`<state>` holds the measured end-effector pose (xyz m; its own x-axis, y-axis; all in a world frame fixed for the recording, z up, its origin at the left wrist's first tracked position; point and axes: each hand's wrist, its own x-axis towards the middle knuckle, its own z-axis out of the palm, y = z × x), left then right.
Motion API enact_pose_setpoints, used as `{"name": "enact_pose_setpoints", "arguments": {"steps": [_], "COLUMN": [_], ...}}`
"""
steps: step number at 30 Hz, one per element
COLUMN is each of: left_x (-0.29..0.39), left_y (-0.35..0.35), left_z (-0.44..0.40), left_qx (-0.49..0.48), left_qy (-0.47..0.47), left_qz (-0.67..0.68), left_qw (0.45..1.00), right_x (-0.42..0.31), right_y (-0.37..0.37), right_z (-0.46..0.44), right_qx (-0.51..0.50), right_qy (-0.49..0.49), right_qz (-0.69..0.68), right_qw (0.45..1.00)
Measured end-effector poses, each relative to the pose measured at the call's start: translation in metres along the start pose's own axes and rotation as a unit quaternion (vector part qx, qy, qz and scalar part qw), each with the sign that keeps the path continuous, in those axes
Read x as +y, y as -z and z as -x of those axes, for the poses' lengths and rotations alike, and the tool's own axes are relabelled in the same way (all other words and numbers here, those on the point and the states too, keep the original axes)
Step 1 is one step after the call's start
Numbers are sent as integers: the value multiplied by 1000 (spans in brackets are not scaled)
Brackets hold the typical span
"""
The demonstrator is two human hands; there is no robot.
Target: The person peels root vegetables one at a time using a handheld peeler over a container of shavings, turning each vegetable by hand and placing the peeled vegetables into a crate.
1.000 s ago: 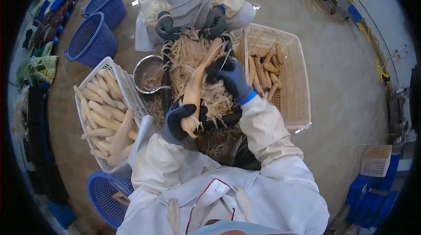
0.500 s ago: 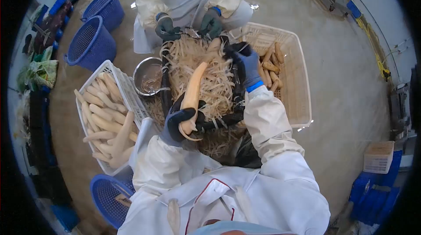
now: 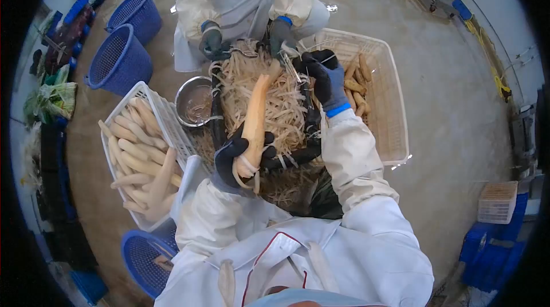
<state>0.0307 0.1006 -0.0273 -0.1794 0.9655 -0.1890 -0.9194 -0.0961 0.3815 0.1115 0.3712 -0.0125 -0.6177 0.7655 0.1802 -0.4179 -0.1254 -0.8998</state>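
My left hand [image 3: 229,161], in a dark glove, is wrapped round the thick lower end of a long, tapering root vegetable [image 3: 253,126]. The root is pale orange and stands with its thin end pointing away from me. In my gloved right hand [image 3: 327,80], fingers closed, is a metal peeler [image 3: 293,68], held up and to the right of the root's tip, apart from it. Below both hands, a heap of peel strips [image 3: 286,115] fills a container with a black-lined rim [image 3: 216,106]. Strips of peel also hang near the peeler.
A co-worker's gloved hands [image 3: 281,37] work across the heap. A white crate of pale roots [image 3: 143,158] stands left, beside a steel bowl [image 3: 193,100]. A cream crate [image 3: 392,106] with brownish roots is right. Blue baskets [image 3: 120,60] stand far left; another blue basket [image 3: 140,261] is near me.
My right hand has turned, bringing the peeler into view. The root has rolled slightly and stands more upright in my left hand. The co-worker's hands have shifted a little.
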Motion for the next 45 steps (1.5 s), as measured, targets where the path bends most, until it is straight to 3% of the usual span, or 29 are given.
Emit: {"name": "enact_pose_setpoints", "arguments": {"steps": [1,2,3,5,7,8,9,13,14,17,19,20,23,24,27,30,33,34,35,37,40,43,45], "left_x": [0,-1,-2,-1,-1,-2,-1,4,2,2,-2,1,7,6,2,0,-4,-4,-1,6,1,0,-2], "left_y": [-1,-4,-6,-2,11,-3,-9,-10,-2,-12,-1,3,-1,-4,-15,-11,8,-4,-15,-25,-17,-15,-14], "left_z": [0,1,0,-1,-1,0,3,0,-1,-4,-3,0,1,2,2,-3,-5,-1,4,9,8,0,-2], "left_qx": [14,28,41,35,47,69,59,69,85,121,126,68,21,26,52,77,76,60,43,27,41,66,58], "left_qy": [2,3,4,-10,-2,-20,-12,-9,-12,5,31,49,67,50,12,-5,-1,-5,-8,30,-10,-14,-10], "left_qz": [-8,-14,-19,-147,-256,-238,-219,-153,-135,-50,2,18,-8,-18,-54,-90,-98,-100,-102,-134,-239,-188,-198], "left_qw": [1000,999,999,989,965,969,974,986,987,991,992,996,998,998,997,993,992,993,994,990,970,980,978], "right_x": [-7,-9,11,-8,-8,28,21,-5,-17,-2,8,2,45,26,2,5,-5,10,25,20,2,-13,-17], "right_y": [-2,-8,-2,-37,-38,-9,-5,15,13,-2,-25,-28,11,5,11,1,-37,-23,-11,8,23,-3,-19], "right_z": [2,8,18,52,45,26,13,-13,-6,25,51,47,1,-2,-5,16,52,41,26,-7,-14,7,27], "right_qx": [4,-2,-101,-269,-213,-139,-64,74,63,-149,-281,-264,-105,-25,67,-79,-227,-192,-130,-4,67,-26,-178], "right_qy": [14,-31,-92,-140,-139,-114,-26,46,50,-50,-101,-153,16,4,17,-49,-177,-148,-110,-1,27,-10,-101], "right_qz": [13,73,-68,35,28,22,89,22,83,-26,91,34,83,100,140,66,11,58,-28,51,79,27,15], "right_qw": [1000,997,988,952,967,983,994,996,993,987,950,952,991,995,988,994,958,968,985,999,994,999,979]}}
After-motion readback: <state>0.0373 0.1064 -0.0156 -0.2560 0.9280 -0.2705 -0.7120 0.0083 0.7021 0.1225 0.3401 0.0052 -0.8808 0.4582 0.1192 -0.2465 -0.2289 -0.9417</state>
